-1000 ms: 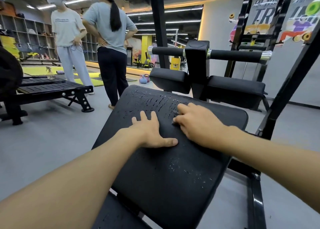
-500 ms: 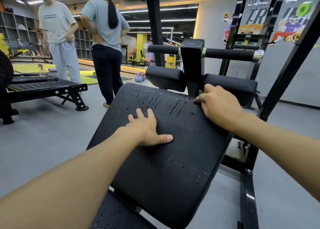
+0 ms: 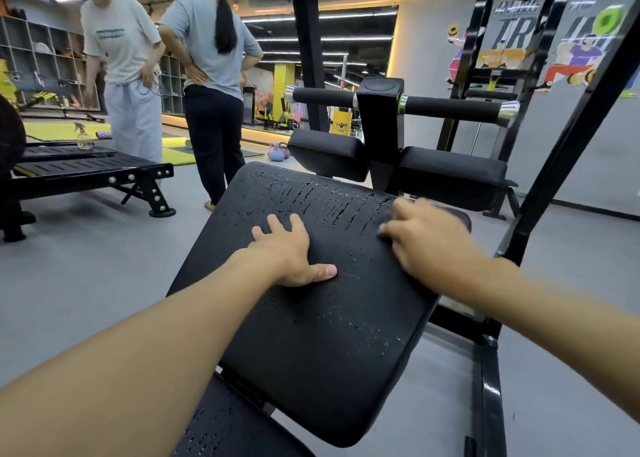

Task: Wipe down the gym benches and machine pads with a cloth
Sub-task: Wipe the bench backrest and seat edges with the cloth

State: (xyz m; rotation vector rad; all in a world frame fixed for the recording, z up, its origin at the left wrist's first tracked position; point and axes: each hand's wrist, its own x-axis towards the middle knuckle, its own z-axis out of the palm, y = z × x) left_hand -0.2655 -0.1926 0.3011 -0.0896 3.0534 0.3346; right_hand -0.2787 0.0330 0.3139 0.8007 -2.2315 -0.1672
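A black padded bench pad [image 3: 329, 335] tilts up in front of me, with streaks and droplets of liquid on its far half. My left hand [image 3: 291, 252] lies flat on the middle of the pad, fingers spread. My right hand [image 3: 426, 242] is blurred with motion on the pad's far right part, fingers curled down. A dark bit of cloth [image 3: 462, 221] shows at that hand's right side; the rest of it is hidden under the hand. A second black pad [image 3: 221, 429] sits below the first, close to me.
Two black knee pads [image 3: 329, 155] and padded roller bars [image 3: 450, 110] stand behind the pad on a black post. A black frame upright [image 3: 571, 138] slants on the right. On the left are a low black bench [image 3: 86, 172], a spray bottle [image 3: 83, 138] and two standing people [image 3: 211, 75].
My right hand went out to the pad's far right corner and has now come back left and nearer across the wet surface. My left hand stays flat in place.
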